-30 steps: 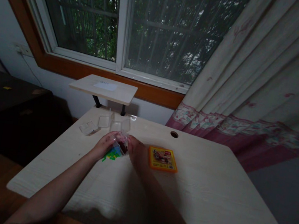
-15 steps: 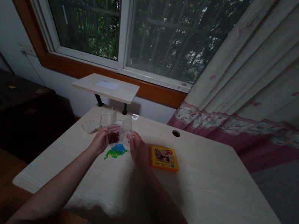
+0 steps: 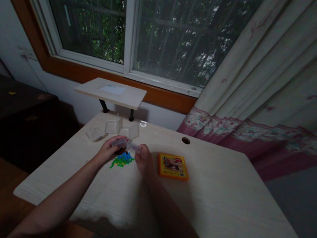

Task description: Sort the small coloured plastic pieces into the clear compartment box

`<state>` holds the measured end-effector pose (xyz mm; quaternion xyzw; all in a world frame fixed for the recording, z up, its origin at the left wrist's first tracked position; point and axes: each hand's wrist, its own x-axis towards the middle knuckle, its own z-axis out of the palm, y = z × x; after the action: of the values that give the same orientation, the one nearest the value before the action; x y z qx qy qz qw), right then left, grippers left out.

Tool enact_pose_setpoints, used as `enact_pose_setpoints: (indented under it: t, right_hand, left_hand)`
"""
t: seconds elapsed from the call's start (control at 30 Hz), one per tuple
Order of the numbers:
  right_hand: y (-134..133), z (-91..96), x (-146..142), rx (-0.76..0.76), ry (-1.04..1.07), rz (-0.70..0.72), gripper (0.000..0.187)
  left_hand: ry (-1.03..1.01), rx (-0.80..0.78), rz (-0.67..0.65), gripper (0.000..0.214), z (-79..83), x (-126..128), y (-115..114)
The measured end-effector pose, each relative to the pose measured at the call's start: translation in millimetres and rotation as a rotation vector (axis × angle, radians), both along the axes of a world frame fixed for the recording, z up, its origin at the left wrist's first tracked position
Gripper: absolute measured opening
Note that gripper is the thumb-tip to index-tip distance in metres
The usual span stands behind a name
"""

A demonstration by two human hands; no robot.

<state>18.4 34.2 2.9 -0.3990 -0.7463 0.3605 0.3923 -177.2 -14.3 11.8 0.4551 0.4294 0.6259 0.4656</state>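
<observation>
Between my two hands a small clear plastic box [image 3: 119, 142] is tipped over, its lid [image 3: 134, 146] swung open. My left hand [image 3: 108, 150] grips the box side. Closed on the lid's edge is my right hand [image 3: 143, 159]. Dark red-brown pieces [image 3: 121, 151] lie just under the tilted box; whether some are still inside is hidden. A loose heap of small blue pieces [image 3: 125, 157] and green pieces [image 3: 117, 161], with a little yellow among them, lies on the table right below.
Open clear plastic boxes [image 3: 112, 127] stand behind my hands, with another clear box [image 3: 94, 133] to the left. An orange-yellow flat case [image 3: 173, 166] lies right of my right hand. A raised shelf [image 3: 131, 98] and a round cable hole [image 3: 186, 140] are at the table's back.
The clear box, held upright-facing with red-brown pieces inside before, has been tipped over. Dark pieces now show beneath it by the blue heap.
</observation>
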Motion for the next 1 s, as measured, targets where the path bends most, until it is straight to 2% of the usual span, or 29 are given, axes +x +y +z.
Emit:
enact_pose_setpoints:
  t: [0.13,0.37,0.77,1.0]
  right_hand:
    - [2,-5.3,0,-0.047,0.011,-0.024,0.019]
    - [2,-3.5,2,-0.017,0.019,-0.021,0.025]
    - [-1,-0.8,7,-0.087,0.105,-0.024,0.032]
    - [1,-7.8,8,0.057,0.247,0.025,0.029]
  left_hand:
    - [0.04,-0.017,-0.017,0.044,2.6,2,-1]
    - [0.185,0.04,-0.002,0.035,1.6,3,-4]
    - [0.587,0.17,-0.031,0.03,7.7,2,-11]
    - [0.685,0.297,0.126,0.028,9.7,6,-15]
